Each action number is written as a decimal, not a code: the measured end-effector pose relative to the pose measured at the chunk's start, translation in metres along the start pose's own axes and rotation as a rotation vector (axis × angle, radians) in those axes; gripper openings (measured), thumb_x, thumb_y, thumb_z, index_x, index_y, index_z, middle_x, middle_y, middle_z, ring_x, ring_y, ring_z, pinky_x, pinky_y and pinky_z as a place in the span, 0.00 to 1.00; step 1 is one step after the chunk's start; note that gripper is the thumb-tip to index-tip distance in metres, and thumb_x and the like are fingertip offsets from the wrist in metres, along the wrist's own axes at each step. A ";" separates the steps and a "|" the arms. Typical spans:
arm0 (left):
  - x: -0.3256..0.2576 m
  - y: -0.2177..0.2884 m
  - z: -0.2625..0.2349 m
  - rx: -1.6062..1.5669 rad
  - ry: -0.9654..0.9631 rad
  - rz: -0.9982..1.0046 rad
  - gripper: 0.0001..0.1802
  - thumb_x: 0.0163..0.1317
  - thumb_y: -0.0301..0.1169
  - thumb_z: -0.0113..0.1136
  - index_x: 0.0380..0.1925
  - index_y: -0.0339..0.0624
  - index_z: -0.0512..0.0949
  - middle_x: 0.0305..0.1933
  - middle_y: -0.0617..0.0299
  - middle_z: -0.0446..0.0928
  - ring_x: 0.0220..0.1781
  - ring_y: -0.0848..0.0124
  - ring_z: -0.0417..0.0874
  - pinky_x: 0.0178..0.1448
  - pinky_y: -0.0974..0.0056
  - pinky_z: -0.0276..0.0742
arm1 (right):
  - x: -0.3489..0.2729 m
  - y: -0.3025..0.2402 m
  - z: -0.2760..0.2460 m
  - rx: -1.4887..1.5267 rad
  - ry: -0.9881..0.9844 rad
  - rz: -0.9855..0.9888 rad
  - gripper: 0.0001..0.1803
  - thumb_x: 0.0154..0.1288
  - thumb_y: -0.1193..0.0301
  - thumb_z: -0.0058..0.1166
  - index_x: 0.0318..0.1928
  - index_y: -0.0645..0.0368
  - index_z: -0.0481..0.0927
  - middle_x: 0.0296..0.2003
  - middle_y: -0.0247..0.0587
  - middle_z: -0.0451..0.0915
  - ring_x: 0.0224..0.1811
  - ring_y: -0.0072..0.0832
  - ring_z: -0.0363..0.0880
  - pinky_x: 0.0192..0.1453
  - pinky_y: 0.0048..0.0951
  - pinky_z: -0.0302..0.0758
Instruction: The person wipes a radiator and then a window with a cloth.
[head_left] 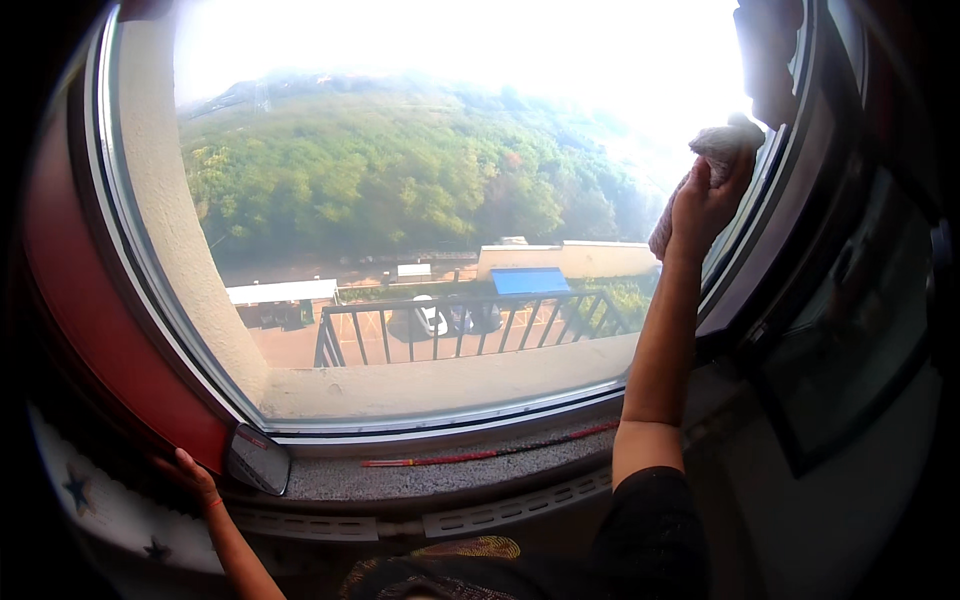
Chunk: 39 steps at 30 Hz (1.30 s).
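My right hand (pixel 708 205) is raised high at the right side of the window, its fingers closed round a bunched greyish-white cloth (pixel 722 142). The cloth is up against the window glass (pixel 420 150) near the right frame, and part of it hangs down beside my wrist. My left hand (pixel 192 482) is low on the left, at the bottom end of the dark red side panel (pixel 130 300). Its thumb stands apart and the other fingers reach out along the panel's edge, partly lost in shadow. A red string circles the left wrist.
On the speckled grey sill (pixel 420 482) lies a thin red stick (pixel 480 454). A dark, flat-faced object (pixel 258 460) leans in the sill's left corner. Below runs a white slotted radiator (pixel 300 526). Outside are a metal railing (pixel 450 330), parked cars and trees. A dark-framed casement (pixel 850 320) stands at right.
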<state>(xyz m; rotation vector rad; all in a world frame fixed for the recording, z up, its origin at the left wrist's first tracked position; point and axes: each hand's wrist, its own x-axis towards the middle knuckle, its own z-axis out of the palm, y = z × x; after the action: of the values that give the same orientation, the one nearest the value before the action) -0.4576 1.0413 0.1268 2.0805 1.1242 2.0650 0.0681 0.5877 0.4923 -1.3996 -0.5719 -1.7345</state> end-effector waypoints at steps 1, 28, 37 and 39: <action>0.001 0.006 -0.001 0.017 0.002 0.009 0.39 0.68 0.46 0.42 0.68 0.28 0.46 0.72 0.35 0.46 0.74 0.49 0.51 0.74 0.53 0.48 | 0.007 0.020 -0.005 -0.028 0.014 -0.020 0.29 0.60 0.77 0.50 0.63 0.53 0.63 0.59 0.45 0.70 0.61 0.43 0.69 0.66 0.45 0.65; 0.043 0.102 -0.025 0.057 -0.029 0.006 0.50 0.63 0.62 0.35 0.67 0.26 0.44 0.71 0.36 0.48 0.73 0.47 0.51 0.73 0.52 0.46 | -0.048 -0.267 0.064 0.505 -0.132 -0.369 0.30 0.57 0.83 0.56 0.61 0.53 0.69 0.55 0.44 0.74 0.57 0.40 0.74 0.60 0.40 0.73; 0.040 0.084 -0.028 -0.015 -0.041 0.021 0.48 0.63 0.63 0.32 0.67 0.27 0.49 0.68 0.36 0.53 0.71 0.45 0.55 0.71 0.52 0.50 | -0.073 -0.370 0.094 0.568 -0.249 -0.409 0.39 0.47 0.77 0.63 0.63 0.43 0.68 0.66 0.43 0.61 0.67 0.44 0.62 0.71 0.53 0.52; 0.041 0.088 -0.032 0.019 -0.027 0.069 0.46 0.65 0.59 0.36 0.67 0.26 0.47 0.68 0.35 0.51 0.70 0.43 0.55 0.71 0.50 0.50 | -0.075 -0.391 0.100 0.552 -0.232 -0.437 0.40 0.45 0.76 0.64 0.63 0.45 0.67 0.64 0.44 0.63 0.66 0.44 0.62 0.71 0.51 0.52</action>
<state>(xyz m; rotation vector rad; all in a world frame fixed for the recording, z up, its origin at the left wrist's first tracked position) -0.4494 0.9802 0.2081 2.1788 1.0882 2.0568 -0.1884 0.9080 0.5043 -1.1280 -1.4505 -1.5600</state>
